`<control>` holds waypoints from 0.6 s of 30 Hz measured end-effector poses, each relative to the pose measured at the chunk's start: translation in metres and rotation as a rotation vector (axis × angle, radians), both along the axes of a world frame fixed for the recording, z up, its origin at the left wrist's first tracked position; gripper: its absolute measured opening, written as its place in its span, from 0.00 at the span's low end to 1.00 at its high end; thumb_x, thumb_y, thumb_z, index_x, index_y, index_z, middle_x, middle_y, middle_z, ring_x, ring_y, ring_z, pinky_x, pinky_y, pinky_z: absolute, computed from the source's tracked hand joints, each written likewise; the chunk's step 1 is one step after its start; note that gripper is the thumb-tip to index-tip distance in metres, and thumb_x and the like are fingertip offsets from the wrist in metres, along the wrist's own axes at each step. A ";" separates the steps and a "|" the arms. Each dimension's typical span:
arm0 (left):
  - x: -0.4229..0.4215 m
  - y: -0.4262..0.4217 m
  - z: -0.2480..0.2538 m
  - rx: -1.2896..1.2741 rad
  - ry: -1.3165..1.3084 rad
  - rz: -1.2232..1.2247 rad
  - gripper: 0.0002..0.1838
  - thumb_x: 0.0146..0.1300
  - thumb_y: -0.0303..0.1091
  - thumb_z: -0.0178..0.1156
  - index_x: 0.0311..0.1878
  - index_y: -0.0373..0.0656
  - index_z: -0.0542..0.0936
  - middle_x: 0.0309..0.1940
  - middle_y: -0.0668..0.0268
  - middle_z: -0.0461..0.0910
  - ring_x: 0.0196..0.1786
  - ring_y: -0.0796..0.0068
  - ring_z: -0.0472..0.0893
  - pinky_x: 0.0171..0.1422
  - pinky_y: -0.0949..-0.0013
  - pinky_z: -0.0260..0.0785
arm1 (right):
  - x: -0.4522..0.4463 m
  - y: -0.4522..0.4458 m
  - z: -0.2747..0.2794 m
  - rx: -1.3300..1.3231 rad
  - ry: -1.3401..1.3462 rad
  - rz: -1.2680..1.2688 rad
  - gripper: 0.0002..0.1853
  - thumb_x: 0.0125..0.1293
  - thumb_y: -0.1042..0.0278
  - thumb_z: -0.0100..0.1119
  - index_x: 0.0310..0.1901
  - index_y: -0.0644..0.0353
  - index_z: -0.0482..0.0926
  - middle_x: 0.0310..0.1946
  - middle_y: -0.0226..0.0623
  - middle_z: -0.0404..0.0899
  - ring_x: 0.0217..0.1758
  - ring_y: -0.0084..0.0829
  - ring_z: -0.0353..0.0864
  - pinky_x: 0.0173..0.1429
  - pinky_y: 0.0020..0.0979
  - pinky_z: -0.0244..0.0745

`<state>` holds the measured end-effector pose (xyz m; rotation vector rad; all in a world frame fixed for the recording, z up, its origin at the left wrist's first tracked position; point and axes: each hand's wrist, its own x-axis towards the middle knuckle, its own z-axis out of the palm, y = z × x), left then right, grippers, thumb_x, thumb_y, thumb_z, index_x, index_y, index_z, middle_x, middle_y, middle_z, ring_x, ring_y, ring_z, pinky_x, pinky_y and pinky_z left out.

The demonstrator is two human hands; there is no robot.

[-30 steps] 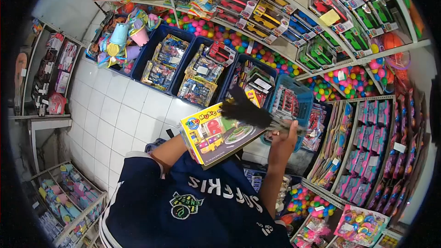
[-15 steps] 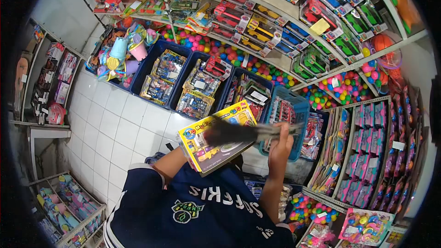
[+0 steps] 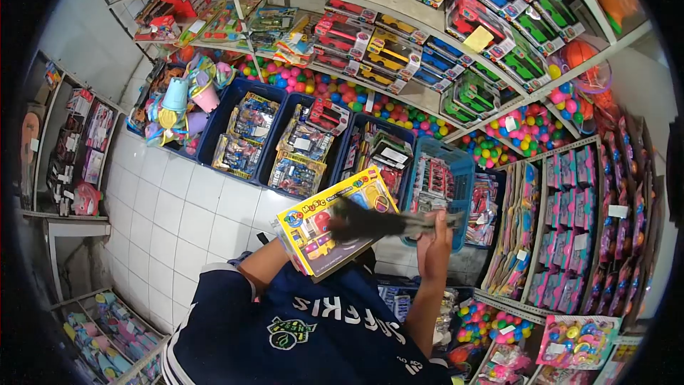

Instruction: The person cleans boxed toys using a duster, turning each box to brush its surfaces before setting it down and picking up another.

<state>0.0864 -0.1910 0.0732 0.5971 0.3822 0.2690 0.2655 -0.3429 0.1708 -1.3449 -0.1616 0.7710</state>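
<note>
A yellow-edged toy box [image 3: 324,260] printed "Tayo Music" is tilted in front of the chest. My left forearm reaches behind its left edge, and the fingers of my left hand are hidden by the box. On the right, my right hand [image 3: 435,234] is closed round the handle of a brush [image 3: 367,222] with dark bristles. The bristles lie over the front of the box and are blurred by motion; whether they touch it cannot be made out.
Beyond the box stand blue bins [image 3: 265,164] of packaged toys and a teal basket [image 3: 467,203]. Shelves of boxed toy cars [image 3: 390,53] curve overhead. Racks of hanging packs [image 3: 566,221] stand at the right, shelves [image 3: 43,150] at the left. White floor tiles [image 3: 160,214] show.
The brush has swung from the upper right of the box down and left across its front, and its handle has become more level. The view has shifted slightly.
</note>
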 end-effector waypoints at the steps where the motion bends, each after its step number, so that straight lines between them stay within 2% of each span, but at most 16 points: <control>1: 0.002 0.001 0.000 0.000 0.004 -0.006 0.36 0.72 0.60 0.44 0.75 0.48 0.55 0.67 0.57 0.68 0.65 0.63 0.71 0.67 0.62 0.66 | 0.000 -0.004 -0.005 0.028 0.016 0.030 0.17 0.76 0.52 0.47 0.45 0.58 0.74 0.38 0.32 0.78 0.39 0.25 0.74 0.40 0.28 0.66; 3: 0.004 0.000 0.000 0.002 0.008 -0.019 0.36 0.72 0.60 0.44 0.75 0.49 0.55 0.67 0.57 0.68 0.65 0.63 0.71 0.67 0.62 0.66 | 0.007 -0.008 -0.022 0.060 0.027 0.054 0.16 0.76 0.52 0.48 0.46 0.58 0.74 0.39 0.31 0.77 0.40 0.24 0.74 0.40 0.28 0.66; 5: 0.003 0.001 -0.002 0.011 0.018 -0.024 0.36 0.72 0.59 0.44 0.75 0.49 0.55 0.67 0.57 0.68 0.65 0.63 0.71 0.67 0.62 0.66 | 0.014 -0.007 -0.045 0.178 0.119 -0.172 0.19 0.74 0.48 0.52 0.46 0.58 0.75 0.43 0.29 0.73 0.44 0.26 0.70 0.46 0.34 0.65; 6: 0.002 0.002 -0.003 0.019 0.021 -0.025 0.36 0.72 0.59 0.44 0.75 0.49 0.55 0.67 0.57 0.68 0.65 0.63 0.71 0.67 0.62 0.66 | 0.008 -0.001 -0.038 0.179 0.102 -0.207 0.20 0.73 0.47 0.54 0.49 0.58 0.74 0.49 0.32 0.72 0.52 0.27 0.70 0.55 0.36 0.67; 7: 0.002 0.002 -0.004 0.026 0.025 -0.027 0.36 0.72 0.59 0.44 0.75 0.49 0.55 0.67 0.57 0.68 0.65 0.63 0.71 0.67 0.62 0.66 | 0.007 0.005 -0.040 0.202 0.096 -0.202 0.20 0.73 0.47 0.54 0.49 0.58 0.74 0.49 0.32 0.72 0.52 0.27 0.70 0.55 0.36 0.67; 9: -0.004 0.001 -0.007 0.023 0.039 -0.035 0.35 0.72 0.59 0.44 0.75 0.49 0.55 0.67 0.57 0.68 0.65 0.63 0.71 0.67 0.62 0.66 | 0.000 0.003 -0.048 0.083 0.120 -0.244 0.19 0.73 0.49 0.53 0.52 0.57 0.73 0.47 0.35 0.76 0.46 0.26 0.73 0.55 0.31 0.69; 10: -0.008 0.000 -0.009 0.021 0.047 -0.038 0.35 0.73 0.59 0.44 0.75 0.49 0.54 0.67 0.57 0.67 0.65 0.63 0.71 0.67 0.62 0.66 | -0.001 0.003 -0.050 0.102 0.142 -0.204 0.21 0.73 0.47 0.52 0.54 0.56 0.72 0.50 0.35 0.75 0.47 0.28 0.72 0.60 0.32 0.68; 11: -0.013 0.000 -0.012 0.019 0.057 -0.039 0.35 0.73 0.58 0.44 0.75 0.49 0.54 0.67 0.57 0.67 0.65 0.63 0.71 0.67 0.62 0.66 | 0.000 0.005 -0.052 0.106 0.144 -0.218 0.21 0.73 0.47 0.52 0.54 0.56 0.72 0.50 0.35 0.75 0.47 0.28 0.72 0.60 0.32 0.68; 13: -0.020 -0.001 -0.014 0.019 0.068 -0.053 0.35 0.73 0.58 0.44 0.75 0.49 0.54 0.67 0.57 0.67 0.65 0.63 0.71 0.67 0.62 0.65 | 0.005 0.011 -0.059 0.229 0.226 -0.128 0.31 0.70 0.42 0.53 0.62 0.60 0.66 0.56 0.40 0.71 0.63 0.38 0.69 0.72 0.43 0.62; 16: -0.006 0.003 0.003 0.075 0.080 -0.096 0.35 0.73 0.58 0.45 0.75 0.49 0.54 0.67 0.57 0.67 0.65 0.63 0.71 0.67 0.63 0.65 | 0.018 0.029 -0.044 0.264 0.205 0.019 0.27 0.74 0.45 0.48 0.65 0.54 0.62 0.60 0.45 0.72 0.65 0.42 0.71 0.68 0.41 0.67; 17: 0.003 0.007 0.010 0.093 0.079 -0.114 0.35 0.73 0.57 0.45 0.75 0.49 0.54 0.67 0.57 0.67 0.65 0.64 0.71 0.67 0.63 0.65 | 0.024 0.034 -0.045 0.246 0.223 0.055 0.25 0.75 0.47 0.46 0.66 0.52 0.61 0.62 0.47 0.71 0.64 0.40 0.73 0.65 0.39 0.71; 18: 0.012 0.008 0.017 0.111 0.082 -0.135 0.35 0.74 0.57 0.45 0.75 0.49 0.54 0.67 0.57 0.67 0.65 0.64 0.71 0.67 0.63 0.65 | 0.027 0.039 -0.041 0.222 0.198 0.106 0.25 0.75 0.48 0.46 0.66 0.53 0.61 0.59 0.48 0.73 0.64 0.39 0.74 0.65 0.39 0.72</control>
